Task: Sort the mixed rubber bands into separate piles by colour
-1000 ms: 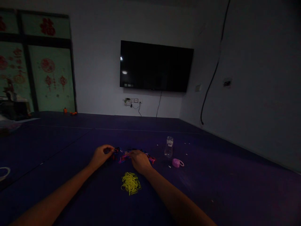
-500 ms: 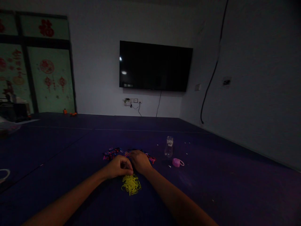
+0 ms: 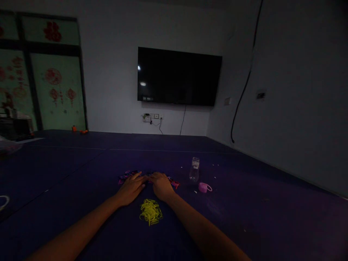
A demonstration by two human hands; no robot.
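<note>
My left hand (image 3: pixel 132 189) reaches over the left part of a pile of small multicoloured rubber bands (image 3: pixel 123 177), its fingers stretched out and apart. Its fingertips come close to my right hand (image 3: pixel 162 187), which rests on the right part of the same pile with fingers extended downward. Pink, red and dark blue bands show around both hands; those under the fingers are hidden. Nearer to me, between my forearms, lies a separate heap of yellow rubber bands (image 3: pixel 151 212).
To the right stands a clear bottle (image 3: pixel 194 170) without its lid. A pink cap with a loop (image 3: pixel 203 187) lies beside it. White scraps dot the dark purple surface (image 3: pixel 244 203). A white ring-shaped object (image 3: pixel 4 201) shows at the left edge.
My left hand went from the left of the coloured pile to the yellow heap, fingers pinched, then back to the coloured pile, where its fingers are spread. My right hand has barely moved.
</note>
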